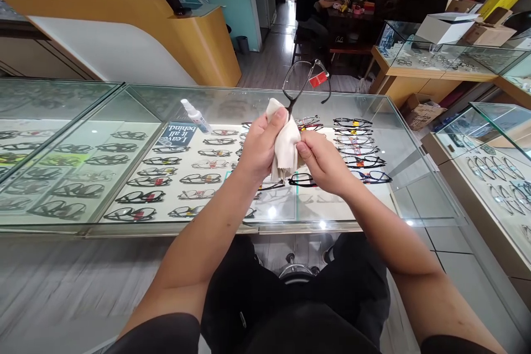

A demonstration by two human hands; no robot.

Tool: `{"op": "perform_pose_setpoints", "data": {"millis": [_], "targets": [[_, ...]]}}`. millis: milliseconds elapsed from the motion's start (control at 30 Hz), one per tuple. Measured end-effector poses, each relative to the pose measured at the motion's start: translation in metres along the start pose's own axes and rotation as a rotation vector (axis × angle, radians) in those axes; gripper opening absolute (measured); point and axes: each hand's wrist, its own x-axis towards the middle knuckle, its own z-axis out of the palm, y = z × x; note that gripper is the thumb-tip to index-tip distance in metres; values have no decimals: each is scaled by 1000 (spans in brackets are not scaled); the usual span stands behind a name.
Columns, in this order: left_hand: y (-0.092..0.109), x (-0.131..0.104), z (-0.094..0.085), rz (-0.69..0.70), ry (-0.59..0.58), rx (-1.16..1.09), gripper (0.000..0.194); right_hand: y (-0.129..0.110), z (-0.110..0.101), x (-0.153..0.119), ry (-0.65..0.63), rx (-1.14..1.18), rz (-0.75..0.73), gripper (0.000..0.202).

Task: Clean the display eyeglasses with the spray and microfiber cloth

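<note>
- glass display case (pixel 136 229) across the shop, rows of eyeglasses inside
- spray bottle (pixel 194 115) on its top, to the left
- left hand (pixel 262 141) gripping a white cloth (pixel 286 146), thumb beside the glasses
- right hand (pixel 326 163) curled tight, pinching the cloth's other side
- glasses (pixel 306 84) held above the case, partly wrapped, red tag (pixel 318 79) showing

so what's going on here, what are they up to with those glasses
A person holds a pair of glasses in both hands over a glass display case. The left hand and right hand grip a white cloth wrapped around part of them; a red tag hangs above. A white spray bottle sits on the case.
</note>
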Motion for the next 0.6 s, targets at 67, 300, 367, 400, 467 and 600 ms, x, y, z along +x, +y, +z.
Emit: {"op": "perform_pose_setpoints", "data": {"millis": [67, 300, 367, 400, 467, 600], "targets": [[1, 0, -2, 1, 30, 18, 67, 3, -6, 0, 93, -150, -84, 35], [1, -5, -5, -46, -146, 162, 61, 18, -12, -3, 325, -650, -186, 35], [5, -4, -10, -86, -256, 197, 60, 24, -11, -3, 350, -692, -178, 34], [7, -3, -14, -116, -322, 212, 59, 26, -12, -3, 376, -707, -176, 32], [12, -1, -21, -160, -439, 226, 54, 28, -14, -2, 421, -733, -173, 29], [18, 0, -27, -208, -514, 174, 50, 28, -17, -2, 401, -746, -151, 28]]}}
